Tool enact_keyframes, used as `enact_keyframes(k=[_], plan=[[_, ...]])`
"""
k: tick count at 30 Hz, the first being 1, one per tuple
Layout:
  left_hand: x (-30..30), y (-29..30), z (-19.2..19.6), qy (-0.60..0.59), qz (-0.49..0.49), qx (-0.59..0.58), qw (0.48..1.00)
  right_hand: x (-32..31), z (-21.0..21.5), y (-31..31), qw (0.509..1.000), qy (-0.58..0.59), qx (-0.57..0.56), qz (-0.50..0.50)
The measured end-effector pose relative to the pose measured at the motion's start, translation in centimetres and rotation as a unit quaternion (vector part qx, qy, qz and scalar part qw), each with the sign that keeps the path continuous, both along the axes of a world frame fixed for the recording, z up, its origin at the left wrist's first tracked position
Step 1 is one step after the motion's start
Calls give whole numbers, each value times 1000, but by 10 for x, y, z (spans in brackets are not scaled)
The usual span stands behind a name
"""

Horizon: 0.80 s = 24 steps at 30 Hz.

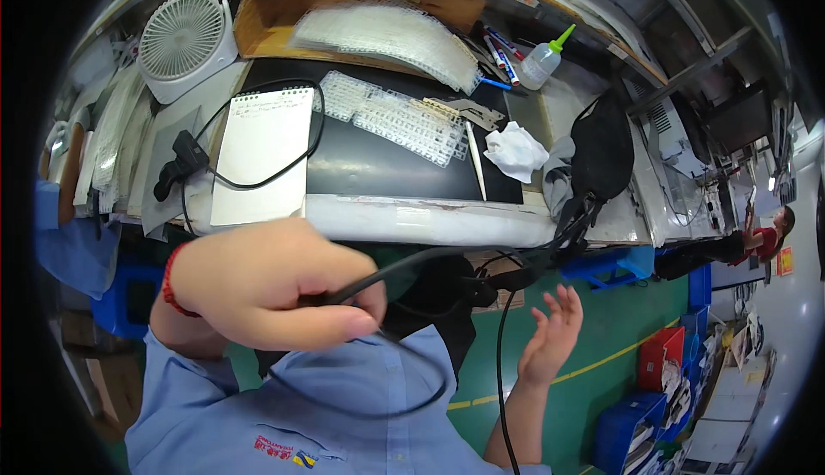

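Head view: my left hand [275, 282] grips the black cable [430, 258] close to my chest; my right hand [550, 331], at four o'clock, hangs open. I judge untangling comes next.

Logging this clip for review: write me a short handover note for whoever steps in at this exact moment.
Left hand: closed in a fist grip on a black cable, held up close to the camera.
Right hand: open, fingers spread, holding nothing, beside the cable's hanging length.
The cable loops down over the blue shirt and runs up toward a black bag at the workbench edge.
On the bench: clear plastic trays, a notepad, a white fan, a crumpled white cloth.
Done: cable is in hand. Left: nothing on the bench is being handled yet.
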State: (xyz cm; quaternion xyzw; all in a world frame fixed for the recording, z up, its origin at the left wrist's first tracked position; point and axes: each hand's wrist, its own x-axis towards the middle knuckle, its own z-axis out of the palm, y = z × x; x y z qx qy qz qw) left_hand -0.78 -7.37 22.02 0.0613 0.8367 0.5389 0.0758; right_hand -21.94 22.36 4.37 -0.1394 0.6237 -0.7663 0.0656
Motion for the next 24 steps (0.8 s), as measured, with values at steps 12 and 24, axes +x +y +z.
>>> enact_keyframes(k=[12,24], plan=[[-39,-5,26,65,220,-97,969,-25,23,-10,923,221,299,-93],[-29,-17,6,25,236,71,969,-27,21,-34,905,136,402,29]])
